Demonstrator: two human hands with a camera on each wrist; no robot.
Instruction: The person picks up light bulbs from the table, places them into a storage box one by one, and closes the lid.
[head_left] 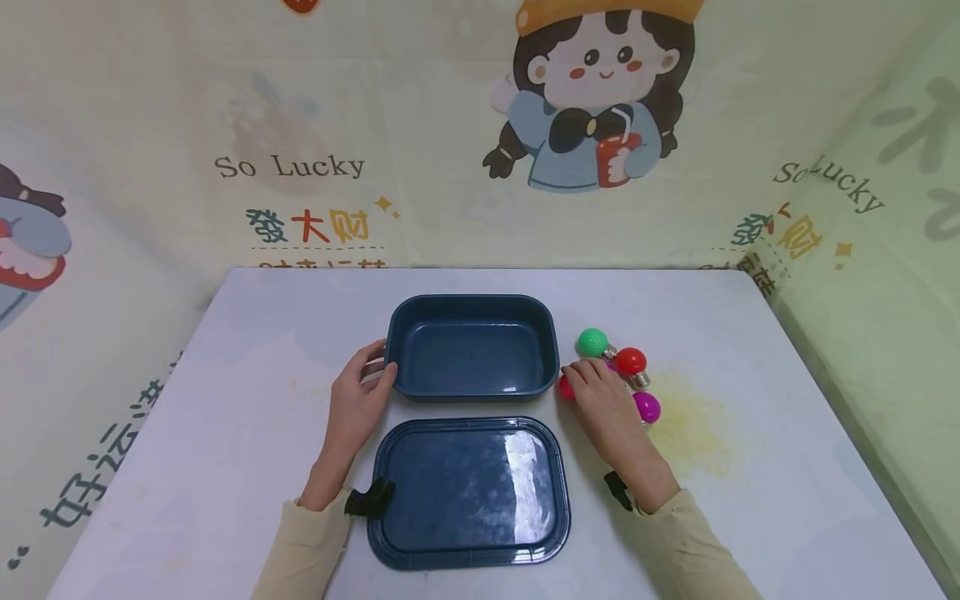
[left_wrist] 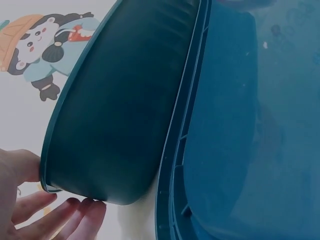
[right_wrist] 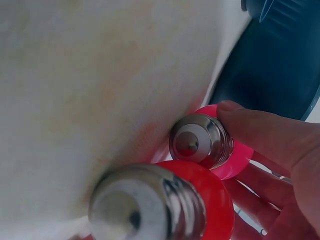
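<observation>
A dark blue rectangular box (head_left: 472,354) stands with its hollow side up. My left hand (head_left: 362,396) holds its left end, the thumb (left_wrist: 22,166) at the rim and the other fingers against the outer wall. Beside the box's right end, my right hand (head_left: 603,408) pinches a pinkish-red light bulb (right_wrist: 239,162) between thumb and fingers; its metal screw base points toward the wrist camera. A red bulb (right_wrist: 212,197) lies close by in the right wrist view. Around that hand are a green bulb (head_left: 592,342), another red bulb (head_left: 631,361) and a purple bulb (head_left: 647,407).
A blue lid (head_left: 465,496) lies flat on the white table (head_left: 247,400), just in front of the box. Patterned cloth (head_left: 420,150) hangs behind the table and along its sides. A yellowish stain (head_left: 690,429) marks the tabletop right of the bulbs.
</observation>
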